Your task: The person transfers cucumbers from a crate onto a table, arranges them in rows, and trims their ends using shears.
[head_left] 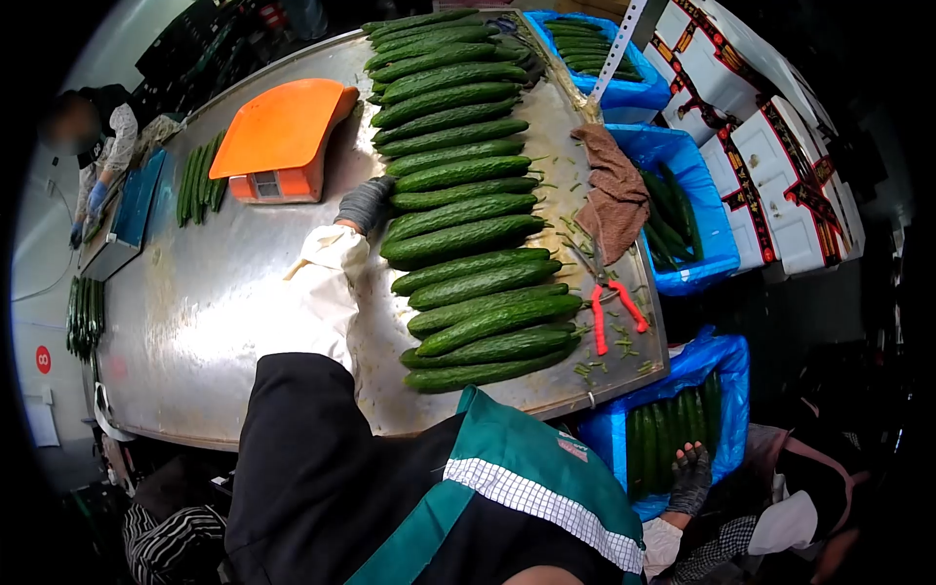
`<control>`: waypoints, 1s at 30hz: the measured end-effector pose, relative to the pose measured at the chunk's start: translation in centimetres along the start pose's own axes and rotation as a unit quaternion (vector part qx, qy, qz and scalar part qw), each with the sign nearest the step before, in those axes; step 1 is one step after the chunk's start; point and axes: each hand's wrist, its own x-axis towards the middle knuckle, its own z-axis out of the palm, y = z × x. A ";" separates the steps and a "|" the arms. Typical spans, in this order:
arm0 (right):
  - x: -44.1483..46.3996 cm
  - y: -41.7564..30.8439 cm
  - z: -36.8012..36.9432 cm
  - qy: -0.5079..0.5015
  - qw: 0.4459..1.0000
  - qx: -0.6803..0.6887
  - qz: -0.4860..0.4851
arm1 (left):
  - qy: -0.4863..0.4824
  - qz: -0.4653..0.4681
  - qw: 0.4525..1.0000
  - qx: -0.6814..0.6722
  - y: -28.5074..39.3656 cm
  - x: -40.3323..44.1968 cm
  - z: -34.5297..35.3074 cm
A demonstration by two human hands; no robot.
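Left hand point(364, 205) up against the cucumber row point(463, 191), fingers' grip unclear, right hand point(690, 482) loosely open, at crate point(735, 405) right of row

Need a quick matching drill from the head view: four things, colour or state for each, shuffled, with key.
1. Scale
2. Cloth
3. Cutters
4. Left hand

A. Brown, crumpled
B. Gloved, at the ends of the cucumbers
C. Red-handled
D. Orange

Pairs: 1-D, 2-A, 3-C, 4-B
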 end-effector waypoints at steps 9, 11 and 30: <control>3.0 -1.1 2.5 0.018 0.995 -0.100 0.012 | 0.113 -0.110 0.984 -0.082 -4.9 -1.1 3.2; 3.3 -1.5 2.7 0.014 0.994 -0.111 0.008 | 0.189 -0.161 0.947 -0.202 -6.8 -2.0 4.3; 3.3 -0.9 1.6 -0.037 0.991 -0.130 -0.005 | -0.054 -0.331 0.764 -0.552 1.7 -9.7 2.0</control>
